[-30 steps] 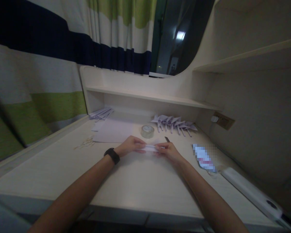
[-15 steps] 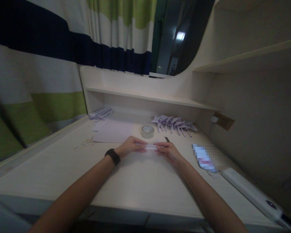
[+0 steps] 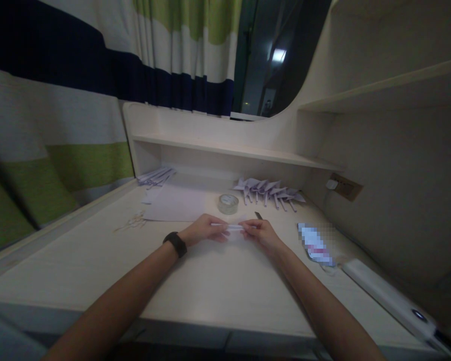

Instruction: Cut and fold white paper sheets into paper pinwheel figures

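Observation:
Between my two hands, just above the middle of the desk, is a thin white strip of rolled or folded paper (image 3: 234, 228). My left hand (image 3: 207, 229), below a black wristband, pinches its left end. The other end is held between the thumb and fingers of my right hand (image 3: 262, 234). Fingers cover both ends of the paper. Right behind the hands stands a roll of clear tape (image 3: 228, 204). A small dark blade-like tool (image 3: 258, 215) lies behind my right hand, partly hidden by it.
White paper sheets (image 3: 175, 203) lie back left, with paper sticks (image 3: 156, 176) behind and thin loose ties (image 3: 133, 220) in front. Several paper pinwheels (image 3: 268, 192) line the back right. A blurred-out phone (image 3: 316, 244) and a long white lamp-like bar (image 3: 387, 296) lie right.
My left fingers have shifted slightly on the paper strip, so more of it shows along them. Both hands stay in nearly the same place.

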The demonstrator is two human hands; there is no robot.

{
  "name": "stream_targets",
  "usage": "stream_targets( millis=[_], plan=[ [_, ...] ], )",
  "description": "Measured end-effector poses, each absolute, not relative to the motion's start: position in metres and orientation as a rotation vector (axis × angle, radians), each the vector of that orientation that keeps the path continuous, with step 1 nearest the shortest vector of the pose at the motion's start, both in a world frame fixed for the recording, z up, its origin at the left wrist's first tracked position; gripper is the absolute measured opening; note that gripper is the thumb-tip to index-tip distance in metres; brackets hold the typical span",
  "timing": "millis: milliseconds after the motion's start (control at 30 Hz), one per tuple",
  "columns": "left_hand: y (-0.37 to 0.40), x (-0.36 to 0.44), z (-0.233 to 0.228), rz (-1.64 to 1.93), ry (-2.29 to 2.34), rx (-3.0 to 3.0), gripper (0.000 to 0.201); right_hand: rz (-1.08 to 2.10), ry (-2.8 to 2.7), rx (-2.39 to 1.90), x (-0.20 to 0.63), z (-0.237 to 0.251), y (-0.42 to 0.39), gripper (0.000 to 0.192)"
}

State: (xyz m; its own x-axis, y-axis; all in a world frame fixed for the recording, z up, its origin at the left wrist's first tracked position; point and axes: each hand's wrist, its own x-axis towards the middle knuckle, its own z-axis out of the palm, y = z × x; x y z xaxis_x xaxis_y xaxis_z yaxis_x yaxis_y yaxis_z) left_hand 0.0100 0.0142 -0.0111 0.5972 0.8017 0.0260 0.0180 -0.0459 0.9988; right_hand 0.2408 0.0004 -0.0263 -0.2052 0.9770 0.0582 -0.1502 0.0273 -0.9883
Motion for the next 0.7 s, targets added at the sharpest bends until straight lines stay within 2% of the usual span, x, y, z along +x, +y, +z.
stream_targets(
  millis=[400, 700],
  plan=[
    [0.0177, 0.0078, -0.0135, 0.72, 0.703, 1.42, 0.044, 1.412, -1.413, -0.999, 0.2408, -0.0209, -0.0038, 0.043],
    [0.0181, 0.0105, -0.015, 0.752, 0.73, 1.486, 0.045, 1.443, -1.398, -0.955, 0.2433, -0.0256, -0.0002, 0.037]
  ],
)
